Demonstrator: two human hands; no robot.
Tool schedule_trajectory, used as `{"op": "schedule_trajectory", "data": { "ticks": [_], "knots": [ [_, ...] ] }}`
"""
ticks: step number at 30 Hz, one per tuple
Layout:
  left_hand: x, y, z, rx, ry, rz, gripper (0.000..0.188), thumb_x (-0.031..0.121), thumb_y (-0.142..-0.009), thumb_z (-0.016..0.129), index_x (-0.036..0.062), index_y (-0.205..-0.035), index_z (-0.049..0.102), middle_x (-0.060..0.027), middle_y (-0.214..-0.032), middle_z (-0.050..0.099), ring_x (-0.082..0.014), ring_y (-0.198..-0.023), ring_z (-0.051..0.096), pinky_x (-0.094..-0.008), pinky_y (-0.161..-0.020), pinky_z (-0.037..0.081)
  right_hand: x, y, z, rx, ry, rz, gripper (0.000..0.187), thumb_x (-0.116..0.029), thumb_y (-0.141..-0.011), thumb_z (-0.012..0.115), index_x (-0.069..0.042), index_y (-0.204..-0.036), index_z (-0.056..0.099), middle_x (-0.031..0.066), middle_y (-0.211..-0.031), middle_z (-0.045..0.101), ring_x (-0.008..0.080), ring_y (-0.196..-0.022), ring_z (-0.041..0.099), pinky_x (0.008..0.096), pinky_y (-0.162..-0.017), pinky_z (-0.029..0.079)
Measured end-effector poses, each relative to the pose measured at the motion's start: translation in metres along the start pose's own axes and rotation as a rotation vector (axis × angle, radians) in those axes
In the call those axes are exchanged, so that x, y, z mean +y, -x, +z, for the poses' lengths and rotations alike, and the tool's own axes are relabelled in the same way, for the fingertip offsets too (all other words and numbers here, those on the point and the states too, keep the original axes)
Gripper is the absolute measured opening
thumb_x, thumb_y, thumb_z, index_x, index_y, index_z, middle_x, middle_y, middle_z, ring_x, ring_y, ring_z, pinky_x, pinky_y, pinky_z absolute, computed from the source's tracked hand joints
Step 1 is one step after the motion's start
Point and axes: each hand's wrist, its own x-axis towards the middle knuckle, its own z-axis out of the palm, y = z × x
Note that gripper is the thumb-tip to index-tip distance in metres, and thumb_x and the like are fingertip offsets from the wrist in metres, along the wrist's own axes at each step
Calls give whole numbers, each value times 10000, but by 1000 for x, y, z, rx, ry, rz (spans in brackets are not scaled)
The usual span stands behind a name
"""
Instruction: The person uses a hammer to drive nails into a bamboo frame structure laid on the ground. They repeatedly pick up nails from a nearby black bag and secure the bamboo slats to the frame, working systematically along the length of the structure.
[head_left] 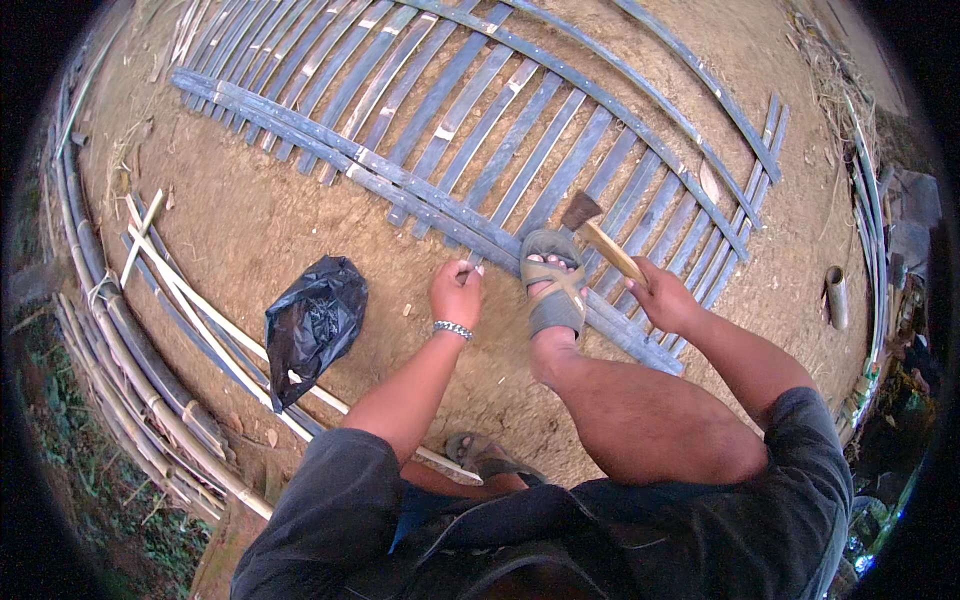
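Note:
My right hand (662, 297) is wrapped round the wooden handle of a hatchet (612, 250), whose dark metal head is raised over the slats. My left hand (457, 298), with a chain bracelet on its wrist, is pinched closed beside the near rail; whatever lies between its fingertips is too small to make out. In front of me a panel of grey split-bamboo slats (520, 145) lies on the ground, crossed by long strips. One sandalled foot (553, 285) presses on its near double rail (430, 200), between my two hands.
A black plastic bag (318, 312) lies on the bare soil to the left, over pale split strips (200, 312). Bamboo poles (130, 340) edge the ground at far left. A short bamboo tube (837, 297) stands at right, near bundled strips (868, 200).

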Motion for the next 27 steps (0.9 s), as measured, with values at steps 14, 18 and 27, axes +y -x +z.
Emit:
{"op": "schedule_trajectory", "data": {
  "ticks": [14,18,27],
  "knots": [
    [-10,2,10,130,105,-100,153,120,-858,758,5,-942,703,-127,-870,760,-193,-764,725,-332,-736,547,-42,-75,-11,-89,188,-174,400,-269,-1026,552,-65,-1365,495,278,-979,677,478,-984,649,550,-843,504],
    [-14,0,12,157,136,-92,144,116,-869,768,9,-938,699,-81,-857,744,-152,-748,693,-307,-701,535,-43,-76,-11,-97,178,-171,404,-283,-1031,549,-63,-1365,493,278,-975,674,471,-988,649,552,-844,498],
    [4,6,6,211,48,-43,161,131,-864,788,9,-949,728,-76,-881,755,-137,-786,703,-299,-719,540,-47,-71,-7,-110,172,-177,415,-300,-1029,548,-46,-1352,492,298,-982,670,486,-984,645,559,-850,498]
  ]
}}
